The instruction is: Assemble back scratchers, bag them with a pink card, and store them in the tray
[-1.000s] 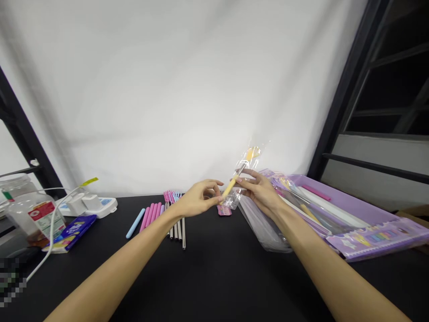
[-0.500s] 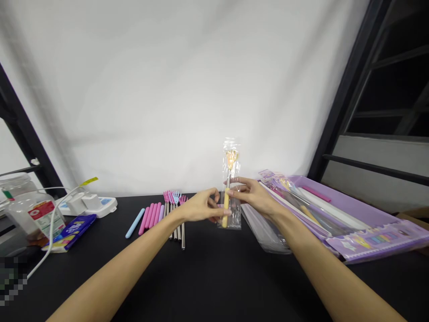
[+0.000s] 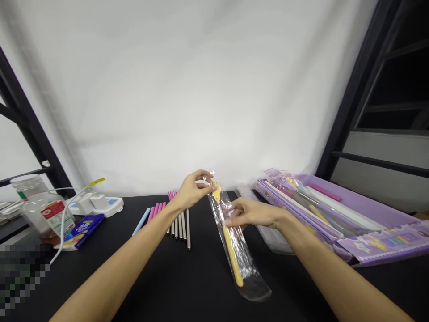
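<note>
A yellow back scratcher (image 3: 233,257) with a small hand-shaped head and a metal rod lies inside a long clear plastic bag (image 3: 256,288). It slants over the black table, head end away from me. My left hand (image 3: 193,191) pinches the bag's far end beside the yellow head. Lower down, my right hand (image 3: 253,213) is closed on the bag and scratcher where rod meets handle. Left of the bag are several metal rods (image 3: 184,228) with pink heads (image 3: 172,195), partly hidden by my left arm. Pink handles (image 3: 156,209) and a blue handle (image 3: 141,221) lie farther left.
At right, a purple box (image 3: 355,214) holds bagged scratchers, with clear bags (image 3: 275,239) beside it. On the left stand a clear jar (image 3: 40,210), a white power strip (image 3: 114,205) with a cable, and a blue packet (image 3: 85,228). A white wall (image 3: 214,89) rises behind.
The bagged scratcher has gone from upright to slanting, its handle end now nearer me. My left hand has moved from the handle up to the head end; my right hand has come lower.
</note>
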### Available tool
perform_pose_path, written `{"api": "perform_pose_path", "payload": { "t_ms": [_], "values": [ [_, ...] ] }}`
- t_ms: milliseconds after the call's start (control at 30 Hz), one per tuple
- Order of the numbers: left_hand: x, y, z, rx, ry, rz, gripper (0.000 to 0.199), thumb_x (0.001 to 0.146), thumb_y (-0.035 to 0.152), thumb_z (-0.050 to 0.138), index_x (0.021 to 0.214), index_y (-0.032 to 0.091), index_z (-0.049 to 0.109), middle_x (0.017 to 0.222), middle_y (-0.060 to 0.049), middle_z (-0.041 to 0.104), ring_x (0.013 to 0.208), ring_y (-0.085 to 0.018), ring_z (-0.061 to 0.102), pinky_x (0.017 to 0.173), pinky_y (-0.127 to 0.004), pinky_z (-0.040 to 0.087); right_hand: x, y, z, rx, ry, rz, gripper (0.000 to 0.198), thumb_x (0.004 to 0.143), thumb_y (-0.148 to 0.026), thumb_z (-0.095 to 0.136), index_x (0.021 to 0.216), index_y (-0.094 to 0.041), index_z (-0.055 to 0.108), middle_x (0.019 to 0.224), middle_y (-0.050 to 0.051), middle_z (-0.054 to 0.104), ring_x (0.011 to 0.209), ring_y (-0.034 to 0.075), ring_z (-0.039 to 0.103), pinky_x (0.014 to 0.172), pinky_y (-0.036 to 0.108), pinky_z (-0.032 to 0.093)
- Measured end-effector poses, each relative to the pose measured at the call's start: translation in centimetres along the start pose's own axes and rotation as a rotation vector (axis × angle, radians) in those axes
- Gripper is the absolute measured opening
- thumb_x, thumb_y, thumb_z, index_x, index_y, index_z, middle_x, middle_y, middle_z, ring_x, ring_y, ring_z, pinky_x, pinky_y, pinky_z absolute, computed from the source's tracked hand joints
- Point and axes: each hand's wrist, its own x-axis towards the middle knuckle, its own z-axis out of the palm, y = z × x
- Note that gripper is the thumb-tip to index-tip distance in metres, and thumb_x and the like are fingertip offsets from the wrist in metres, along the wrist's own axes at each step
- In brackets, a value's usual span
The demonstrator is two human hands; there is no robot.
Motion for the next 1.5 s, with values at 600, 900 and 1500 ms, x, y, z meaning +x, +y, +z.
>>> {"api": "perform_pose_path", "payload": {
  "t_ms": [600, 900, 1500],
  "values": [
    [-1.0, -3.0, -0.9, 0.124, -0.385, -0.195, 0.080, 0.068, 0.029, 0.076, 0.138, 0.022, 0.038, 0.137, -0.013, 0.046, 0.066, -0.008, 0.060, 0.070, -0.030, 0.048, 2.1, 4.8, -2.5, -0.964, 0.419, -0.078, 0.051, 0.084, -0.042, 0.063, 0.131, -0.023, 0.060, 0.131, 0.013, 0.060, 0.135, 0.035, 0.038, 0.107, 0.048, 0.034],
    [-0.8, -3.7, -0.6, 0.135, -0.424, -0.179, 0.084, 0.067, 0.028, 0.078, 0.140, 0.019, 0.037, 0.133, -0.017, 0.051, 0.071, -0.014, 0.064, 0.070, -0.031, 0.050, 1.6, 4.0, -3.1, -0.970, 0.511, -0.220, 0.045, 0.084, -0.044, 0.064, 0.124, -0.022, 0.065, 0.120, 0.012, 0.066, 0.116, 0.031, 0.056, 0.099, 0.044, 0.040],
    [-0.9, -3.5, -0.4, 0.119, -0.419, -0.148, 0.085, 0.067, 0.026, 0.076, 0.142, 0.020, 0.035, 0.134, -0.018, 0.049, 0.069, -0.013, 0.065, 0.067, -0.030, 0.051, 1.5, 2.1, -2.0, -0.401, 0.623, -0.325, 0.033, 0.078, -0.027, 0.066, 0.109, -0.019, 0.061, 0.098, 0.005, 0.068, 0.075, 0.017, 0.063, 0.070, 0.029, 0.050]
  ]
}}
